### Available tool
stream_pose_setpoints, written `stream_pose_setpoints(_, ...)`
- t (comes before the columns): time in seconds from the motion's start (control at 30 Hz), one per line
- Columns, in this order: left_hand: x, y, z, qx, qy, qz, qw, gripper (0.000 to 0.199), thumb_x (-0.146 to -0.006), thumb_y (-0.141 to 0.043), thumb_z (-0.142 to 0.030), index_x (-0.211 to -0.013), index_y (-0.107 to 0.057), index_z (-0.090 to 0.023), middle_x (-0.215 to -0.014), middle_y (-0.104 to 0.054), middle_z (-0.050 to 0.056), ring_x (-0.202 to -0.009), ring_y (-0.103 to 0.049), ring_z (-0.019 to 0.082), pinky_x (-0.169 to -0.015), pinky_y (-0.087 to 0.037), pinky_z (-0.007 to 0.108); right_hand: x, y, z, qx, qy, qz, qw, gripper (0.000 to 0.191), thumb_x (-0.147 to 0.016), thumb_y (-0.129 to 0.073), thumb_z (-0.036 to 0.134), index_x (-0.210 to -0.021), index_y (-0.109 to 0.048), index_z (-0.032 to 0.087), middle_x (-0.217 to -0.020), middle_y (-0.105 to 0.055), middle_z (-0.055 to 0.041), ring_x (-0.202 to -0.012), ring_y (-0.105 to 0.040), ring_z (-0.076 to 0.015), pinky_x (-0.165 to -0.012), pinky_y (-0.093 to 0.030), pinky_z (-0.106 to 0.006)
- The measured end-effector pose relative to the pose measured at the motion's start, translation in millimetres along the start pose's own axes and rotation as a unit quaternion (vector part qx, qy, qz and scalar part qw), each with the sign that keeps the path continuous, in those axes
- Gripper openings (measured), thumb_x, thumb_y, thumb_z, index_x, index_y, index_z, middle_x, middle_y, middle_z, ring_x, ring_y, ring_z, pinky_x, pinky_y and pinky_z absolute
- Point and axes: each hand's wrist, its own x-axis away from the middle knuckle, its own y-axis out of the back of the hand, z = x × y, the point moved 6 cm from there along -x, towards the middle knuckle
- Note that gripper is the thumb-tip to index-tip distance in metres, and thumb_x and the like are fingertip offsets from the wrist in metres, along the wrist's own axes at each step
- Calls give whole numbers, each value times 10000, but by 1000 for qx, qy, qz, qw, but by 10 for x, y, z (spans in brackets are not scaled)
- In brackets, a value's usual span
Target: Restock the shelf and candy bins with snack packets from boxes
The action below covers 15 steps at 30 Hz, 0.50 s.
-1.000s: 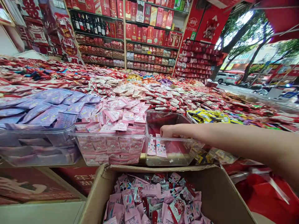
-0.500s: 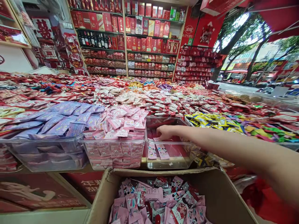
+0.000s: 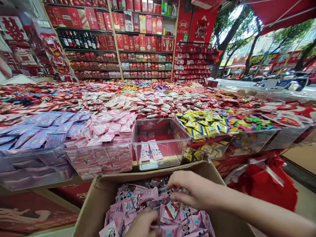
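Observation:
My right hand (image 3: pixel 186 189) is in the cardboard box (image 3: pixel 85 200), over a heap of small pink candy packets (image 3: pixel 127 207). Its thumb and fingers are apart, with a red-and-white packet (image 3: pixel 172 209) just below. Low in the same box, my left hand (image 3: pixel 145 223) is blurred among the pink packets, its fingertips partly hidden. Behind the box stands a clear plastic bin (image 3: pixel 172 156), where two pink cartoon-printed packets (image 3: pixel 155 149) lean upright against the front wall.
Left of that bin, one bin holds pink packets (image 3: pixel 111 128), another purple packets (image 3: pixel 46 131). Yellow packets (image 3: pixel 206 123) fill a bin to the right. Red bags (image 3: pixel 269 184) hang or stand beside the box. Shelves (image 3: pixel 145 42) of boxes and bottles rise behind.
My right hand has drawn back from the clear bin into the cardboard box. My left hand has come into view in the box. The view has shifted to the right.

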Motion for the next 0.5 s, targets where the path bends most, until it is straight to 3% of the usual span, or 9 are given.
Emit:
stream_pose_setpoints(0.1,-43,130,-73,83,6,-69,994,265,-694,-584,-426,-684,-525,-167,-612,-524,-27,-578,-478,106,-537,-379,219,245,-454,-457,-111,-137,2,984,408,-652,-662,340,-1016,-563,182,-948,-601,-72,-863,-548,-203,-726,-435,-303)
stream_pose_setpoints(0.2,-37,194,-193,177,5,-113,978,272,-665,-615,-418,-682,-517,-166,-550,-489,-54,-510,-427,81,-497,-335,195,322,-760,-747,-317,-259,-22,912,388,-643,-643,441,-895,-551,162,-709,-601,-16,-634,-560,-149,-550,-436,-252)
stream_pose_setpoints(0.3,-13,186,-274,234,18,-125,964,285,-639,-647,-401,-782,-565,-168,-645,-564,-29,-564,-476,95,-532,-382,208,284,-799,-745,-459,-269,-55,845,382,-659,-591,526,-739,-534,157,-553,-544,31,-469,-497,-92,-463,-391,-213)
stream_pose_setpoints(0.4,7,133,-305,293,35,-117,948,379,-641,-648,-397,-937,-586,-169,-764,-615,14,-615,-530,118,-562,-431,245,254,-686,-661,-508,-241,-74,823,414,-646,-591,548,-710,-563,141,-574,-566,25,-462,-490,-72,-483,-391,-205)
stream_pose_setpoints(0.5,20,82,-324,336,36,-111,935,422,-647,-649,-381,-997,-589,-154,-750,-630,35,-600,-547,119,-540,-433,237,271,-634,-641,-526,-240,-78,812,437,-653,-579,557,-730,-580,127,-574,-584,17,-463,-504,-69,-488,-397,-200)
